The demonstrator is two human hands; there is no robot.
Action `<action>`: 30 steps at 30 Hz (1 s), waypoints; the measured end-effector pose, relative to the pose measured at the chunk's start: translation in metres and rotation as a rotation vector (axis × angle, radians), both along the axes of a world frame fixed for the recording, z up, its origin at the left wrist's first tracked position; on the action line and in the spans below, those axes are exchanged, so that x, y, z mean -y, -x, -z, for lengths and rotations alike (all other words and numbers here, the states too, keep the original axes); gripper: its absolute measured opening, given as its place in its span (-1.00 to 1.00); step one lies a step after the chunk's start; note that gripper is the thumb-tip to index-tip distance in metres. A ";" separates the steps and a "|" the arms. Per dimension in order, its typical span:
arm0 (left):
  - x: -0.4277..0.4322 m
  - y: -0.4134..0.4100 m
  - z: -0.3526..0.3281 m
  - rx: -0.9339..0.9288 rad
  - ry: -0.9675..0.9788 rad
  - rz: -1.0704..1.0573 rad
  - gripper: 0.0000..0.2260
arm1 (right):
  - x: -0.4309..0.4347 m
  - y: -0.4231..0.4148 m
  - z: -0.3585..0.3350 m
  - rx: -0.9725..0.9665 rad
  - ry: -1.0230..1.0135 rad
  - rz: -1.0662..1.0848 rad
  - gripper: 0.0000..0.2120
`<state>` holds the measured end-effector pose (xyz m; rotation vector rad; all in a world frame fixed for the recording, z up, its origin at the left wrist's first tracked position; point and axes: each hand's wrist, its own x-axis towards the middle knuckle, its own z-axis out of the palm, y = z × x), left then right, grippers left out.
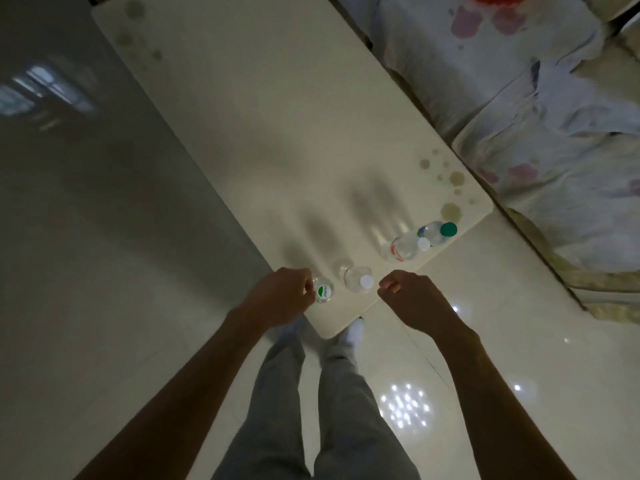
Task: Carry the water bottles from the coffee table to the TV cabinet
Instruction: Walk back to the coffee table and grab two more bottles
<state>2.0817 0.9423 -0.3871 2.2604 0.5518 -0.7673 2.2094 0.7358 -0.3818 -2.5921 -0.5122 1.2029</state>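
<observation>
Several clear water bottles stand upright at the near end of the cream coffee table (263,140). My left hand (280,296) curls its fingers round the leftmost bottle (323,292), whose cap is green and white. A white-capped bottle (358,280) stands just to its right. My right hand (405,296) hovers right of that bottle with fingers curled, holding nothing and touching nothing. Further right stand a bottle with a red label and white cap (407,247) and a green-capped bottle (440,232), close together by the table's right edge.
A sofa with a pale flowered cover (540,109) runs along the table's right side. Glossy light floor tiles (104,258) lie to the left and around my legs (325,393). Round stains mark the tabletop near its corners.
</observation>
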 end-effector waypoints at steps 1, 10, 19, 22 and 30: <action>0.004 0.000 0.008 0.004 0.003 -0.030 -0.77 | 0.001 -0.003 0.010 0.004 -0.020 0.005 -0.79; 0.033 0.022 0.118 -0.001 0.018 -0.167 -0.73 | 0.022 -0.014 0.114 0.013 -0.181 0.057 -0.55; 0.047 0.027 0.210 0.035 0.086 -0.304 -0.32 | 0.031 -0.025 0.204 -0.079 -0.276 -0.104 -0.18; 0.050 0.027 0.229 0.097 0.097 -0.304 -0.29 | 0.033 -0.021 0.224 -0.087 -0.324 -0.115 -0.15; 0.063 0.016 0.245 0.280 0.119 -0.423 -0.26 | 0.026 -0.011 0.247 -0.056 -0.367 -0.012 -0.20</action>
